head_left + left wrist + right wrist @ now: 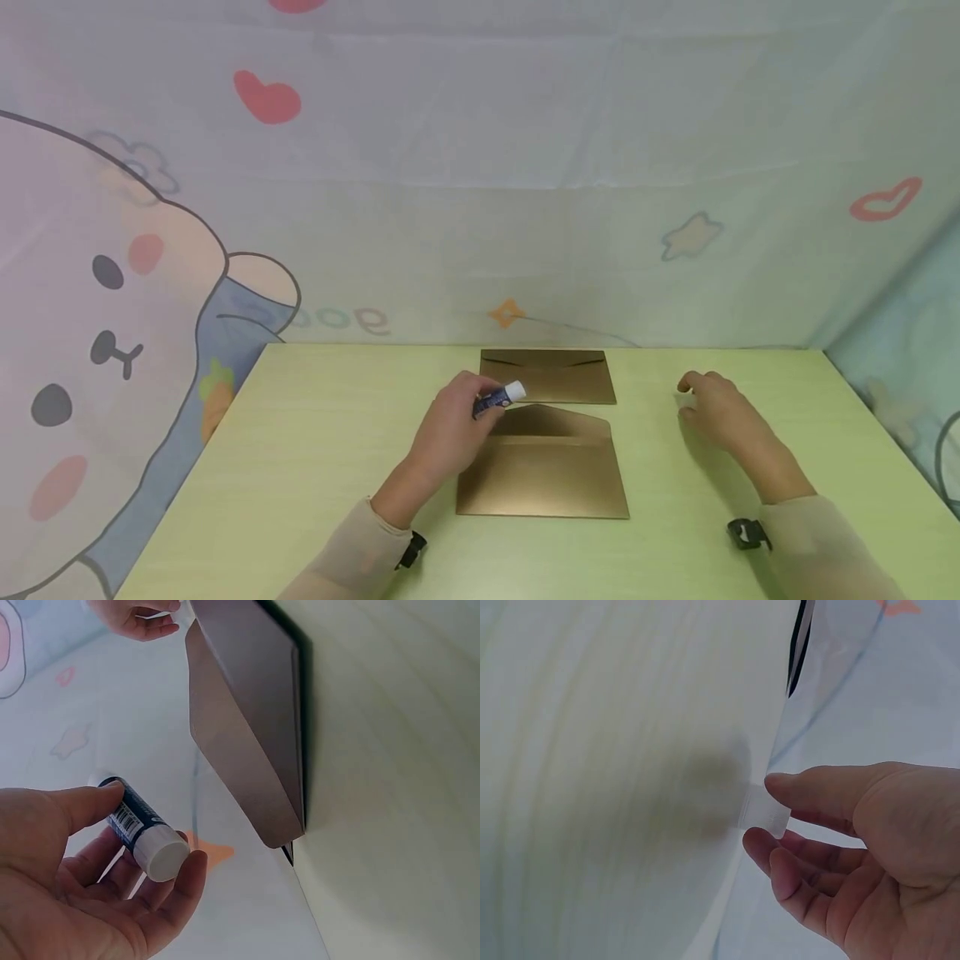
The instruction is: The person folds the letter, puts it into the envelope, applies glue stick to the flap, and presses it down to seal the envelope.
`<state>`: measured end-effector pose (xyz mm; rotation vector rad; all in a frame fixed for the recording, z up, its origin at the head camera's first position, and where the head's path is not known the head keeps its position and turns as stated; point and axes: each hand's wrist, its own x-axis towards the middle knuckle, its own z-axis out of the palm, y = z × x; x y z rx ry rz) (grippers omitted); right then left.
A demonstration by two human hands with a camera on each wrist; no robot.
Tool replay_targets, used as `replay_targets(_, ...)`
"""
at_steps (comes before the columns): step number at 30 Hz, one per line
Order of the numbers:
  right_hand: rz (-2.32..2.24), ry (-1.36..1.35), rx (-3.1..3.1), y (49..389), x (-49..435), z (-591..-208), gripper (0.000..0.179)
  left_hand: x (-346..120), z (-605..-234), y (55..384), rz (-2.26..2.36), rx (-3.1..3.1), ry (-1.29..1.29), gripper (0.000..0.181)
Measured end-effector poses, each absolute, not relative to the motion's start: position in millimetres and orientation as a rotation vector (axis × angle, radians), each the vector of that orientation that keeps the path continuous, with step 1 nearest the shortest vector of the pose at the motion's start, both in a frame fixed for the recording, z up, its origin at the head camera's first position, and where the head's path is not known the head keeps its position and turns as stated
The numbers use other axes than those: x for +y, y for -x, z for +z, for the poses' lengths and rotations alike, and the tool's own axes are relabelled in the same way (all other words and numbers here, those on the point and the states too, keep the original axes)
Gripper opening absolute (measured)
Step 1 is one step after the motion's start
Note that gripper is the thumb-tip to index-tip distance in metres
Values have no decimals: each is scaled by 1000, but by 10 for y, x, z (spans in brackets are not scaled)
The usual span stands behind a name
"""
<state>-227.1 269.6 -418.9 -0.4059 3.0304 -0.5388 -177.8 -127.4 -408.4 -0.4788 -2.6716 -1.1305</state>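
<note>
My left hand (453,421) holds a glue stick (133,817) between thumb and fingers, above the left side of the nearer envelope. Its label is dark blue with a barcode, and a white end (515,390) points right in the head view. The nearer gold-brown envelope (543,479) lies with its flap (555,423) spread away from me. Behind it lies a second gold-brown envelope (555,387), partly overlapped by the glue stick in this view. Over the table's right part, my right hand (720,412) pinches a small translucent white cap (765,812) between thumb and fingertip.
The pale yellow-green table (337,425) ends at a printed cloth backdrop (525,167). A second cloth hangs along the right side, with a dark cable (943,458) at its edge. Black wrist devices (746,533) sit below both sleeves.
</note>
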Motion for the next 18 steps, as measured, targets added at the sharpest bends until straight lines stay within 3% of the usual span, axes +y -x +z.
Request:
replay_targets(9, -612, 361, 3040, 2241, 2651, -4144, 30, -1265, -4079, 1781, -1064, -2693, 489, 25)
replay_targets(18, -982, 423, 3060, 2079, 2309, -3802, 34, -1257, -4017, 1778, -1048, -2692, 492, 24)
